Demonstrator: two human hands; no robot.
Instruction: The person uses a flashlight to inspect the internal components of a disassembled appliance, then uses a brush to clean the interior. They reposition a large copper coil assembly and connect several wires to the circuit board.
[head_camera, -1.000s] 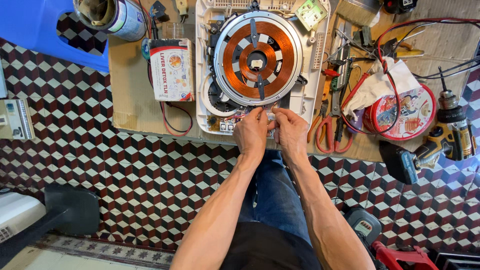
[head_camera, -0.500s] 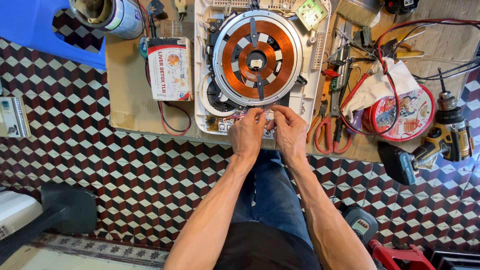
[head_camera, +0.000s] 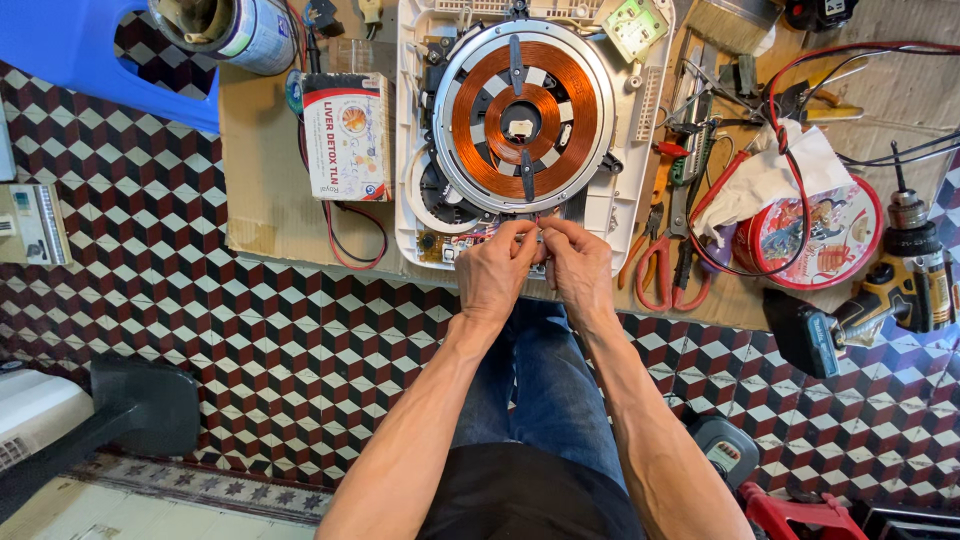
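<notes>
Two bare forearms lead up to the left hand (head_camera: 492, 275) and the right hand (head_camera: 578, 268); no sleeves, gloves, rings or watch show on them. Lower in the view the person wears blue denim jeans (head_camera: 545, 400) and a plain black top (head_camera: 530, 495) at the waist.

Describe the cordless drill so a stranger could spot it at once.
Start at the opened white cooker with the copper coil at top centre, then look right past the red-handled pliers and the round red tin. The drill lies on its side at the far right edge of the work surface. It alone is teal and yellow, with a metal chuck.
</notes>
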